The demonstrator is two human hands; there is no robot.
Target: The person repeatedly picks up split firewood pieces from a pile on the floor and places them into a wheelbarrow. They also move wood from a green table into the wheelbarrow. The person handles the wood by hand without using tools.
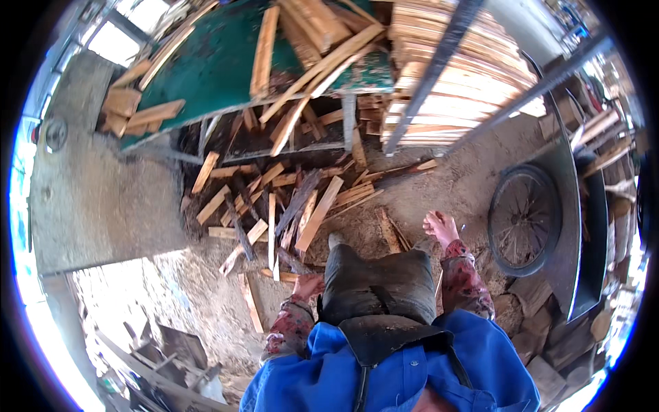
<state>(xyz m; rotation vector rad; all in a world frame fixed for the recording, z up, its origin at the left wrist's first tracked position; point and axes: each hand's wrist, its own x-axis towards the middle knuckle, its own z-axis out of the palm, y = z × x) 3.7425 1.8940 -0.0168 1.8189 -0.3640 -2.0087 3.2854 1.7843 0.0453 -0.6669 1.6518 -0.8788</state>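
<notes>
My right hand [441, 228] hangs over the dirt floor to the right of my right leg. Its fingers are loosely bent and somewhat apart, with nothing visible in them. Beside my left thigh is my left hand [308, 285], close to the trouser leg and next to the lower end of the scattered wood. Its fingers are too indistinct to read. A heap of split wooden slats [319, 213] lies on the floor ahead of my feet, some pale and some dark with bark. Another slat [251, 302] lies apart, left of my left forearm.
A green-topped table [226, 51] with loose boards stands ahead. Right of it rises a tall stack of sawn boards [453, 82], crossed by dark metal bars [439, 69]. A spoked wheel [525, 218] on a metal cart stands at right, near chunks of wood [535, 292]. A grey slab [110, 199] lies left.
</notes>
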